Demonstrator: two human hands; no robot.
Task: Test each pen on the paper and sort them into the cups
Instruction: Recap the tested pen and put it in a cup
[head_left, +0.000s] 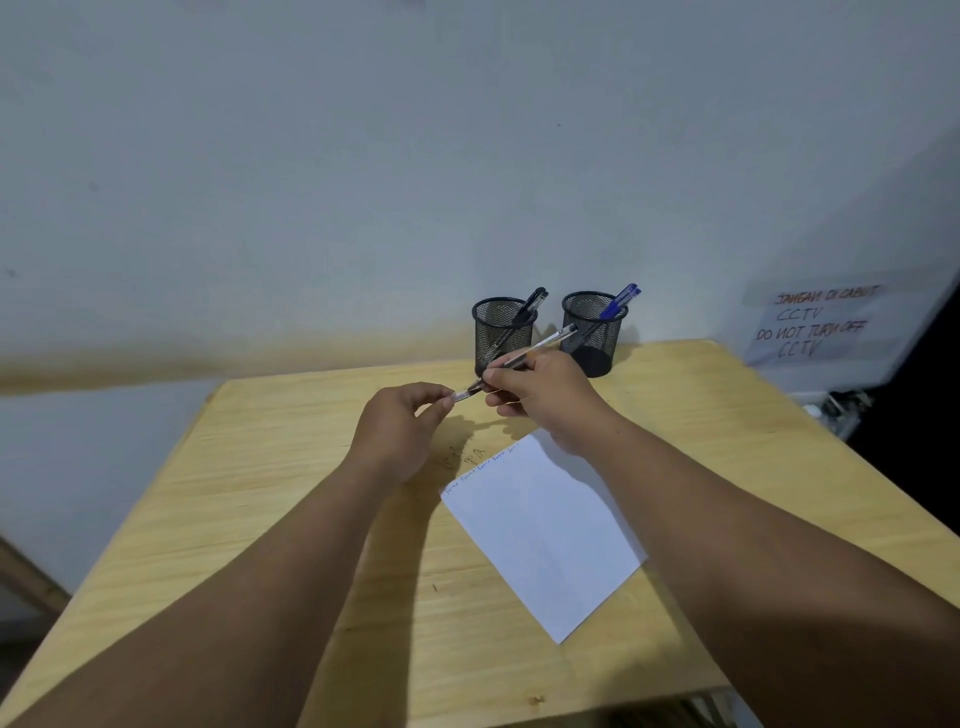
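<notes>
My right hand (540, 397) grips a clear-barrelled pen (545, 343) above the table, its back end pointing up toward the cups. My left hand (402, 423) pinches the pen's cap (461, 396) at the tip end, touching the pen. A white paper (545, 535) with small handwriting along its top edge lies below my right hand. Two black mesh cups stand at the table's far edge: the left cup (501, 332) holds black pens, the right cup (597, 332) holds blue pens.
The light wooden table (291, 493) stands against a pale wall. A handwritten CCTV notice (815, 325) hangs at the right. Dark space and some hardware lie past the table's right edge.
</notes>
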